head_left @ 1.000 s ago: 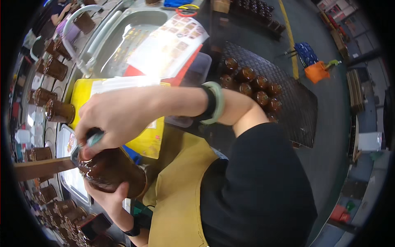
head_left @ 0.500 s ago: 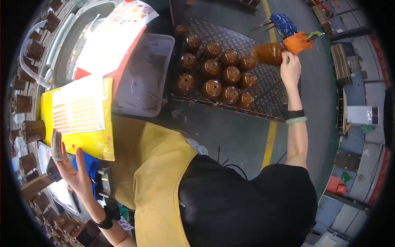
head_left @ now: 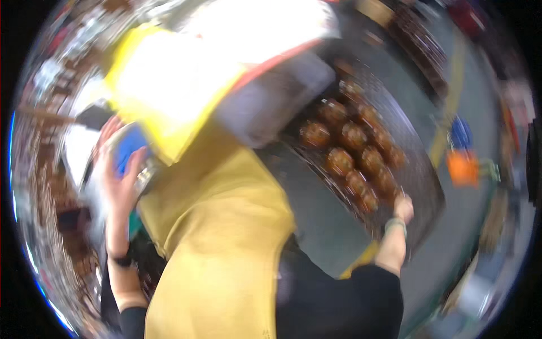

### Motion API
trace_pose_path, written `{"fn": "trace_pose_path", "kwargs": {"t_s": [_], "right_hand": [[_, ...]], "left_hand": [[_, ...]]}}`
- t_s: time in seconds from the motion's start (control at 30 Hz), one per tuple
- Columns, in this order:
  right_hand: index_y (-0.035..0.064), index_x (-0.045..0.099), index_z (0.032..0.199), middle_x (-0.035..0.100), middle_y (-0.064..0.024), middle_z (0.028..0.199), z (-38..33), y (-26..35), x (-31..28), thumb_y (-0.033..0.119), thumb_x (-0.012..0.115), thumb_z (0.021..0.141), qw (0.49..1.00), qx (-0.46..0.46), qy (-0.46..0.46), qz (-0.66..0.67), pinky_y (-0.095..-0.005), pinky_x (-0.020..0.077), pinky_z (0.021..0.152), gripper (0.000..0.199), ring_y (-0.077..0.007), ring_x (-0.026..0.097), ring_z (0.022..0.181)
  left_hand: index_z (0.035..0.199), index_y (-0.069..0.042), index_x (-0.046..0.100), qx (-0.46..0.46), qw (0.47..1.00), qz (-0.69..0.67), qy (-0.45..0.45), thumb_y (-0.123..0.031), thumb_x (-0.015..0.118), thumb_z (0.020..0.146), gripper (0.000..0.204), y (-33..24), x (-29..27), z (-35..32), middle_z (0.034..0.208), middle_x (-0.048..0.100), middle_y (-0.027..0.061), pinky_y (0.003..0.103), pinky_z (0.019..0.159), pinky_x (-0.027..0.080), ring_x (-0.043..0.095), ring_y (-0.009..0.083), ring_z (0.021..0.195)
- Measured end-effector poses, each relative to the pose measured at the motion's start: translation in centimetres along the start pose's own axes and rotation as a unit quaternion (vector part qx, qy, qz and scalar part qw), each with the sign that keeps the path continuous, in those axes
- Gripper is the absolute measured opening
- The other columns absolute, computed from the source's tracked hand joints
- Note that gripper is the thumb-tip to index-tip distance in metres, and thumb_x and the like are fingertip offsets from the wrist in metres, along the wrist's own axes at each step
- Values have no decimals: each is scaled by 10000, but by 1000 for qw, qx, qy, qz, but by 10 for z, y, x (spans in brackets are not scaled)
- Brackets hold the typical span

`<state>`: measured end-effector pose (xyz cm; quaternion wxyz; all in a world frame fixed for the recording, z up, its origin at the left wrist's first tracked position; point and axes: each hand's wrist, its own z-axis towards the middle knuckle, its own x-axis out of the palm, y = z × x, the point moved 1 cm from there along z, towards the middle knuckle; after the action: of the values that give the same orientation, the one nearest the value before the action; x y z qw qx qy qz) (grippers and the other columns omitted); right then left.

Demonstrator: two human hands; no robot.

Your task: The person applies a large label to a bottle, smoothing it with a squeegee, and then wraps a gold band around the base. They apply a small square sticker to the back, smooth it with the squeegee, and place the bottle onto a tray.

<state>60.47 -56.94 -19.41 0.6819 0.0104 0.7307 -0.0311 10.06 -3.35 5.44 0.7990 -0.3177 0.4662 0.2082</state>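
Observation:
Motion blurs the whole view. On the right, my right hand (head_left: pixel 403 208) is closed at the end of a brown glazed pot (head_left: pixel 387 184), beside the rows of similar pots; its fingertips are hidden. Several shiny brown pots (head_left: pixel 340 161) stand close together on a dark patterned board (head_left: pixel 415 164). My left hand (head_left: pixel 117 169) is raised at the left with its fingers apart, holding nothing. Near it are a blue thing (head_left: pixel 131 148) and a yellow panel (head_left: pixel 138 73), whose white sheet is washed out by glare.
A pale plastic tub (head_left: pixel 271 104) lies between the yellow panel and the board. Beyond the board, an orange thing (head_left: pixel 463 168) and a blue thing (head_left: pixel 460 133) are on the floor. A tan apron (head_left: pixel 220 226) covers my front. Brown shapes at far left are smeared.
The view has swung, shifting the board and pots rightward and nearer. My right hand has brought the brown pot from the board's far side to the near end of the rows. My left hand stays open.

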Motion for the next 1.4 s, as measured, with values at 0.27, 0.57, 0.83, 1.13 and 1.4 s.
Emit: {"fn": "trace_pose_path", "kwargs": {"t_s": [0.27, 0.57, 0.83, 1.13, 1.4], "right_hand": [[94, 767, 1097, 747, -147, 1078, 105, -71, 89, 230, 510, 1009, 891, -253, 88, -368, -430, 586, 850, 304, -316, 730, 1005], [15, 682, 1136, 682, -187, 1124, 90, 213, -86, 119, 616, 964, 904, -387, -154, 99, -441, 514, 898, 211, -367, 658, 1060], [44, 671, 1161, 646, -143, 962, -292, 591, -295, -35, 677, 860, 500, -803, 17, 324, -394, 493, 715, 311, -328, 634, 822], [153, 550, 1316, 625, -170, 1184, -470, 873, -269, 310, 654, 960, 476, -854, -95, 190, -544, 544, 834, 403, -396, 669, 1042], [92, 704, 1002, 690, -137, 1005, -477, 886, -267, 401, 691, 945, 519, -822, -104, 211, -494, 533, 799, 314, -371, 680, 976]], "left_hand": [[1247, -52, 688, -97, 977, -172, -76, -50, 763, 870, 384, -7, 0, -39, 1463, 518, 158, 376, 1022, 524, 553, 307, 1318], [1235, -15, 695, -255, 927, -170, -217, -43, 698, 930, 306, 94, -42, -64, 1446, 555, 111, 355, 1096, 457, 561, 219, 1324], [1163, -17, 714, -225, 935, -177, -210, -22, 688, 884, 280, 91, -51, -34, 1413, 575, 139, 394, 1103, 428, 567, 285, 1301], [1156, -26, 731, -253, 906, -216, -263, -44, 705, 889, 268, 111, -50, -39, 1421, 577, 138, 405, 1098, 432, 567, 288, 1303], [1162, -18, 724, -299, 876, -234, -297, -45, 687, 909, 258, 141, -47, -64, 1401, 593, 142, 392, 1074, 454, 592, 278, 1269]]}}
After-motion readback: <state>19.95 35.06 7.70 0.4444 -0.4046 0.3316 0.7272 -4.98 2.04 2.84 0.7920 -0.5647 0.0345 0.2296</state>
